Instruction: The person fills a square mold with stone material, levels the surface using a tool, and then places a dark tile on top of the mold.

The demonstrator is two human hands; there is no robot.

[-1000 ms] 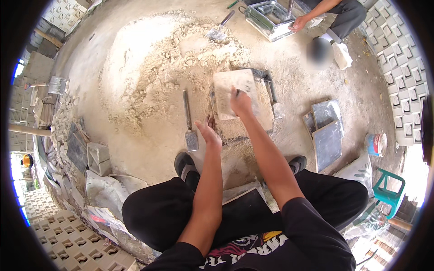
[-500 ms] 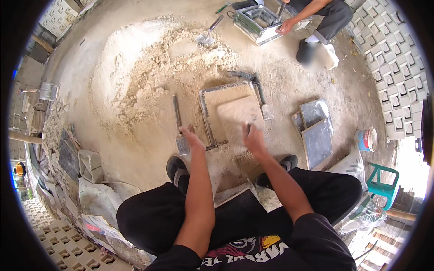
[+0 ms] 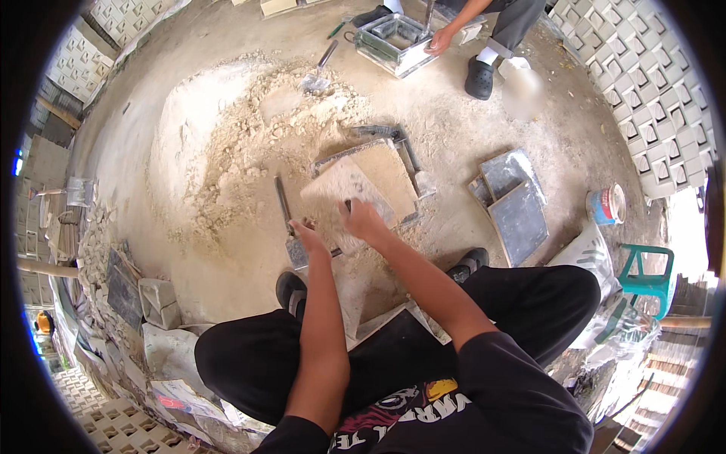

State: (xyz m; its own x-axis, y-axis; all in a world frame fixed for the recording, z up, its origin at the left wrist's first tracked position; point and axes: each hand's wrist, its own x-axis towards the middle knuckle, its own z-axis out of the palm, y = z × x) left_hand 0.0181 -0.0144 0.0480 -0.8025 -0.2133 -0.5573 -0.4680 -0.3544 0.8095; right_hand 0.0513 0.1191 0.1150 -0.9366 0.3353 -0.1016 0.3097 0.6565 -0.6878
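Note:
My right hand [image 3: 364, 221] is closed round the small dark handle of a flat square float [image 3: 340, 185], its pale face dusted with mix. The float lies slanted over the left side of a square mould frame [image 3: 324, 165], overhanging its edge. Levelled beige mix [image 3: 397, 178] fills the frame and shows on the right. My left hand [image 3: 311, 238] is held just left of the float, fingers apart, with nothing seen in it. Beside that hand, a trowel [image 3: 283, 203] with a long dark handle lies on the ground, its blade partly hidden by my wrist.
A heap of pale powder [image 3: 200, 121] spreads behind, with another trowel [image 3: 316, 79] on it. At far right a co-worker's hand [image 3: 439, 42] touches a metal mould [image 3: 387, 62]. Dark plates [image 3: 520, 219], a bucket [image 3: 605, 204] and a green stool [image 3: 646, 281] stand right.
The float in my right hand has swept left, from over the frame's right part to its left edge. My left hand stays near the trowel. The whole view has shifted a little.

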